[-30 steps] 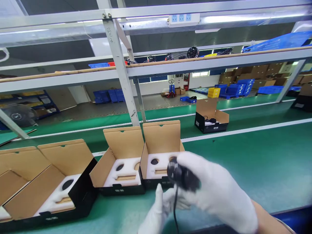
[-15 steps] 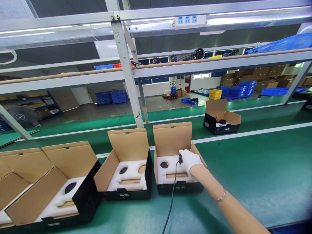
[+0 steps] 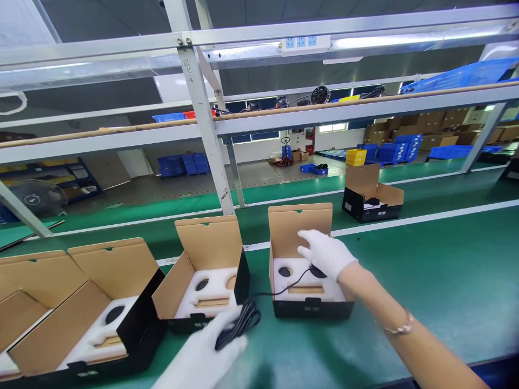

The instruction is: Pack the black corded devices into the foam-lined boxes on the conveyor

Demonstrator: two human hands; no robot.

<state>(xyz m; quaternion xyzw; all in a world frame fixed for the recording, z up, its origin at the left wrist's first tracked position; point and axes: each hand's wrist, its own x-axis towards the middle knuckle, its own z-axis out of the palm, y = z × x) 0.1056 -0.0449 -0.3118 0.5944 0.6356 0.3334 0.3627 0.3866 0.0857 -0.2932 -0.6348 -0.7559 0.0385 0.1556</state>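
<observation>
My left hand (image 3: 211, 343), in a white glove, is closed around a bundled black cable (image 3: 240, 324) in front of the boxes. From the bundle a strand runs right to a round black piece (image 3: 318, 271) sitting at the right hole of the white foam insert (image 3: 300, 265). That insert lies inside an open black cardboard box (image 3: 312, 309) with a brown lid raised. Just above the round piece is my right hand (image 3: 326, 253), also gloved, with fingers apart and nothing visible in them. Another black disc (image 3: 285, 272) fills the left hole.
Left of my box stands another open box (image 3: 208, 243) with a foam insert, then more open boxes (image 3: 113, 270) at the far left. A smaller-looking open box (image 3: 373, 208) with black cable sits farther back on the green surface (image 3: 446, 270). A metal post (image 3: 208, 124) rises behind.
My left hand has come into view with the cable bundle. My right hand has let go of the round black piece, which now rests at the foam's right hole. The box has shifted slightly right.
</observation>
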